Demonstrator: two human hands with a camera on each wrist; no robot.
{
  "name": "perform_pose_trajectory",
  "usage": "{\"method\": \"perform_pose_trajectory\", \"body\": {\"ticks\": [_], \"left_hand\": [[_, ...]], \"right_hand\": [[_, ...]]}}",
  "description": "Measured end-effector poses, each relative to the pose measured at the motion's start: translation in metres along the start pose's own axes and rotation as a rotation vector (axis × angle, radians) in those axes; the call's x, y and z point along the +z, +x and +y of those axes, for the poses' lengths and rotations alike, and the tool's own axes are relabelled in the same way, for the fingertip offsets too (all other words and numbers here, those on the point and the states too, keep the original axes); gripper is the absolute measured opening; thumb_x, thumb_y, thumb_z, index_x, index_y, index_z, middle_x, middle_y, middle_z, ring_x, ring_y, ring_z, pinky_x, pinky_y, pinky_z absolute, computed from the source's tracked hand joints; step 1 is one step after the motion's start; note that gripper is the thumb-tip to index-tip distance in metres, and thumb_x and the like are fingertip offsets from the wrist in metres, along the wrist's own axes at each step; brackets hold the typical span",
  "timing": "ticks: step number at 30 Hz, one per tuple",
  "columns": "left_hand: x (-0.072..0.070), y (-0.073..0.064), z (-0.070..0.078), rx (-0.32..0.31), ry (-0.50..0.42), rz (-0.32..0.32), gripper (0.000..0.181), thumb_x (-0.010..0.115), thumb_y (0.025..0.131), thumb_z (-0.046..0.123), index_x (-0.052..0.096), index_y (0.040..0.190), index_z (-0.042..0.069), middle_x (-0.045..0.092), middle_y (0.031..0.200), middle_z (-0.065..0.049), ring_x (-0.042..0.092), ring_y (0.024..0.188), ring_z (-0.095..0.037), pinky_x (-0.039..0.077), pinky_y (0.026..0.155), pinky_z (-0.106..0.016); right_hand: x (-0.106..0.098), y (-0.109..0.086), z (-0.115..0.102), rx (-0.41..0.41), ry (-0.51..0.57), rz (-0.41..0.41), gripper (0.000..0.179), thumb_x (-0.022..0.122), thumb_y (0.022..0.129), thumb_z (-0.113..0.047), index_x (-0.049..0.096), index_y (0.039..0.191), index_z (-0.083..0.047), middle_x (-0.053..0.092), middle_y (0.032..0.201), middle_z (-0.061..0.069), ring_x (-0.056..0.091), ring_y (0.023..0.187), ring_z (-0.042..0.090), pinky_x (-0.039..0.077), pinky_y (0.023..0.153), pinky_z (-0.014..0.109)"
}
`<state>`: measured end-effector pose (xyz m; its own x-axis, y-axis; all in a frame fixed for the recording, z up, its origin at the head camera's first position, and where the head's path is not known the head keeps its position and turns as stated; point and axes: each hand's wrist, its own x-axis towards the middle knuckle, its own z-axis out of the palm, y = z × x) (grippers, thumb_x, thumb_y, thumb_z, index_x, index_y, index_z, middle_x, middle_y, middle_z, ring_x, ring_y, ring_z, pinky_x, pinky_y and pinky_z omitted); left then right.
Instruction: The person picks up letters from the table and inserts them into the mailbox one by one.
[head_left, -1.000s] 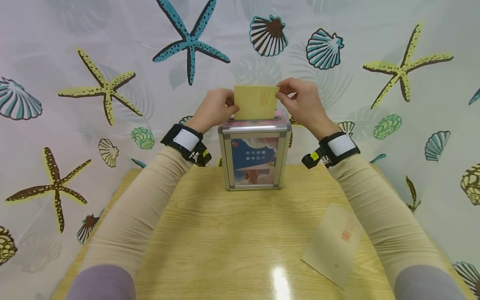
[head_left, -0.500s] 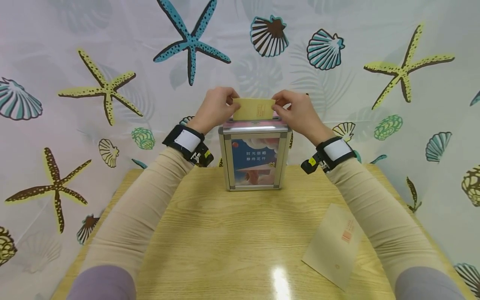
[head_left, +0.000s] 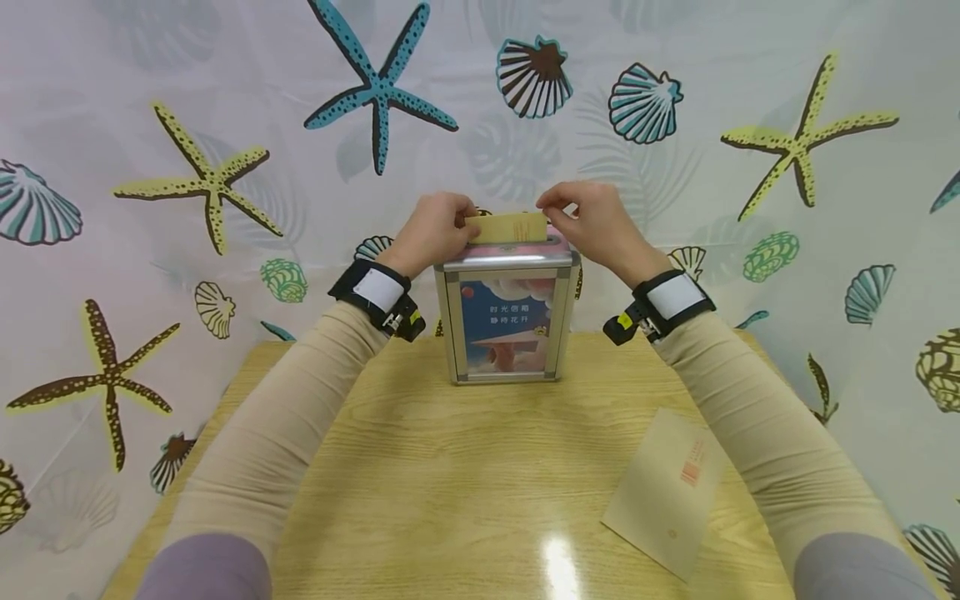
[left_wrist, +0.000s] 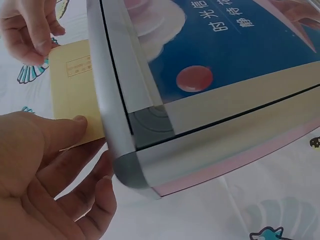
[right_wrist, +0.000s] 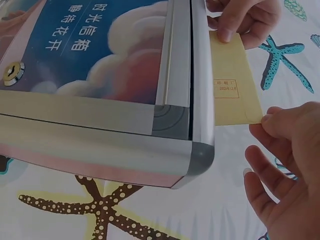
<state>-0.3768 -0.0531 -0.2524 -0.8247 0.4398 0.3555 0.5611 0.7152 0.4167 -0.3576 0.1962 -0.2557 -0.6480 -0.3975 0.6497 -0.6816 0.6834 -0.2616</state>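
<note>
A yellow envelope (head_left: 504,227) with red print stands upright in the slot of a metal-framed letter box (head_left: 506,325), its lower part hidden inside. My left hand (head_left: 438,223) pinches the envelope's left end, thumb (left_wrist: 75,131) on the near face, close over the pink lid. At the opposite upper corner, my right hand (head_left: 596,227) pinches the paper between thumb and index finger, as the right wrist view shows. The other right fingers (right_wrist: 262,192) are loosely bent, off the envelope.
A larger tan envelope (head_left: 663,500) with red print lies flat on the wooden table (head_left: 450,483), near the right forearm. The box stands at the table's far edge, before a white curtain (head_left: 300,50) printed with starfish and shells. A round lock (right_wrist: 14,73) sits on its front.
The yellow envelope has slid down into the slot, so a much shorter strip shows. Both hands have come down with it, the right also a little inward. The tan envelope stays put.
</note>
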Motion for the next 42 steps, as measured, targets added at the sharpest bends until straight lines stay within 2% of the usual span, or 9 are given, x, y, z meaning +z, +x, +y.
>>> {"method": "perform_pose_trajectory", "body": {"ticks": [5,12,19,22,26,29,34,39,42], "left_hand": [[-0.014,-0.001,0.006,0.016,-0.006,0.007,0.017,0.062,0.096,0.018,0.071,0.105,0.007,0.070,0.098,-0.007,0.061,0.085,-0.015,0.052,0.077,-0.034],[-0.027,0.000,0.015,0.048,0.046,-0.036,0.017,0.063,0.095,0.015,0.074,0.103,0.004,0.072,0.097,-0.008,0.062,0.085,-0.016,0.053,0.079,-0.035],[-0.022,-0.001,0.006,0.028,0.062,-0.080,0.019,0.062,0.096,0.017,0.075,0.101,0.004,0.073,0.098,-0.010,0.065,0.082,-0.016,0.054,0.077,-0.036],[-0.016,-0.001,0.004,0.016,0.082,-0.116,0.021,0.061,0.096,0.019,0.076,0.093,0.005,0.073,0.088,-0.008,0.063,0.074,-0.016,0.051,0.069,-0.031],[-0.012,-0.001,0.006,0.005,0.115,-0.171,0.027,0.061,0.096,0.022,0.075,0.081,0.005,0.066,0.070,-0.008,0.055,0.062,-0.017,0.040,0.059,-0.028],[-0.012,-0.001,0.009,0.002,0.127,-0.203,0.029,0.061,0.096,0.024,0.074,0.078,0.005,0.065,0.068,-0.008,0.054,0.062,-0.018,0.039,0.059,-0.027],[-0.013,-0.005,0.014,0.023,0.168,-0.253,0.029,0.061,0.096,0.026,0.074,0.080,0.005,0.066,0.070,-0.007,0.055,0.063,-0.018,0.041,0.060,-0.028],[-0.013,-0.009,0.018,0.099,0.239,-0.349,0.029,0.058,0.098,0.028,0.074,0.096,0.004,0.070,0.079,-0.010,0.058,0.067,-0.019,0.045,0.065,-0.032],[-0.014,-0.015,0.020,0.127,0.269,-0.345,0.032,0.058,0.099,0.030,0.070,0.112,0.004,0.072,0.100,-0.012,0.062,0.089,-0.023,0.050,0.081,-0.038]], "right_hand": [[0.003,-0.001,0.004,-0.010,-0.003,-0.065,0.017,0.056,0.097,-0.007,0.071,0.106,-0.003,0.071,0.107,0.013,0.063,0.096,0.024,0.051,0.085,0.045],[0.000,0.004,0.002,-0.041,-0.047,-0.154,0.018,0.055,0.097,-0.003,0.070,0.106,-0.003,0.070,0.105,0.014,0.062,0.097,0.025,0.051,0.085,0.045],[0.007,0.009,-0.001,-0.052,-0.108,-0.263,0.019,0.054,0.097,-0.003,0.070,0.108,-0.002,0.070,0.102,0.015,0.062,0.093,0.026,0.051,0.083,0.044],[0.010,0.007,-0.003,-0.079,-0.128,-0.308,0.019,0.055,0.096,-0.004,0.070,0.105,-0.001,0.069,0.099,0.016,0.062,0.089,0.027,0.052,0.080,0.044],[0.014,0.006,-0.007,-0.114,-0.156,-0.355,0.018,0.056,0.095,-0.005,0.071,0.103,0.000,0.067,0.095,0.016,0.061,0.085,0.026,0.053,0.077,0.042],[0.015,0.009,-0.011,-0.137,-0.182,-0.375,0.018,0.055,0.095,-0.006,0.072,0.101,0.000,0.065,0.092,0.014,0.059,0.082,0.025,0.052,0.075,0.041],[0.008,0.009,-0.017,-0.167,-0.224,-0.419,0.018,0.055,0.095,-0.008,0.071,0.100,0.000,0.065,0.090,0.014,0.058,0.081,0.024,0.052,0.073,0.041],[-0.019,-0.013,-0.023,-0.210,-0.270,-0.470,0.017,0.061,0.092,-0.007,0.069,0.105,0.000,0.067,0.095,0.016,0.062,0.085,0.026,0.054,0.075,0.043],[-0.037,-0.034,-0.025,-0.227,-0.256,-0.471,0.019,0.064,0.091,-0.007,0.067,0.108,0.000,0.066,0.098,0.015,0.062,0.087,0.026,0.054,0.076,0.044]]}}
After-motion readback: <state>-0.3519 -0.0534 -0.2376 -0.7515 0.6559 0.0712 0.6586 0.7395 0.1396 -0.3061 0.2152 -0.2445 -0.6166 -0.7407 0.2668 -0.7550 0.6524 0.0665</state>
